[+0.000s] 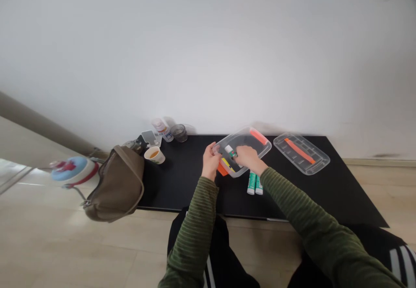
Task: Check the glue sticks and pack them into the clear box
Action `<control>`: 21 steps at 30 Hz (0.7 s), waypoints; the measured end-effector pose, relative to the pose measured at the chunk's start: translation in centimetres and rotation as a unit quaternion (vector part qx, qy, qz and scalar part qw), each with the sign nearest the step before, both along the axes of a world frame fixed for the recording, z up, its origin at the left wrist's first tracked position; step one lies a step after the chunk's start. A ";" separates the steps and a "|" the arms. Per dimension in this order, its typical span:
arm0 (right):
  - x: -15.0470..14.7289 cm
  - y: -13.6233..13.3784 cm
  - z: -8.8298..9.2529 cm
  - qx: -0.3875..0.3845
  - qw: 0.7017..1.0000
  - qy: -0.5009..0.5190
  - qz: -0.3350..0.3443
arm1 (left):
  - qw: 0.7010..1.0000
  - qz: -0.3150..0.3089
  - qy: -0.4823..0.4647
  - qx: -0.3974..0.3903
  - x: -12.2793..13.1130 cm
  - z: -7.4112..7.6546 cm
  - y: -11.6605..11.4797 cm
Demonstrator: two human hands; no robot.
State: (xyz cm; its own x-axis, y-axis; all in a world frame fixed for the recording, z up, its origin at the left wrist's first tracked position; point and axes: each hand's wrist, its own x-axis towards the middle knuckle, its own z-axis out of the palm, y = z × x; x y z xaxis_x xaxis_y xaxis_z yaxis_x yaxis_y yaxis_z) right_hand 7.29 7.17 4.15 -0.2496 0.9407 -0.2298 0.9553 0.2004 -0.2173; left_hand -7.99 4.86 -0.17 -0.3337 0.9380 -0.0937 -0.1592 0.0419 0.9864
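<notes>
Green striped sleeves (195, 218) sat nearest my feed. Beyond them I saw the left hand (210, 160) pinching the clear plastic box (243, 140) by its rim on the black mat (182, 179), and the right hand (248, 155) inside the box, closed on a white-and-green glue stick (230, 150).

A plain home room, it seems: bare white wall (208, 40) beyond the right hand (247, 155), pale floor (48, 244) nearer, brown handbag (117, 186) and paper cup (155, 154) left of the left hand (210, 160).

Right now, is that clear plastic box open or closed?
Open: its lid lies apart on the black mat, and the right hand holds a stick inside the clear box.
</notes>
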 end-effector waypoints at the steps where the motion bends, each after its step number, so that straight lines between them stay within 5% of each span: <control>1: -0.3 0.1 -0.1 -0.011 1.000 -0.009 0.008 | 1.000 0.000 0.001 -0.002 0.0 0.0 0.0; 14: -1.3 1.7 -1.5 -0.110 0.992 -0.051 0.029 | 1.000 -0.003 0.005 -0.002 0.0 0.0 -0.1; 21: -0.7 1.0 -0.3 -0.075 0.996 -0.009 0.037 | 1.000 -0.010 0.007 0.009 0.0 0.1 -0.2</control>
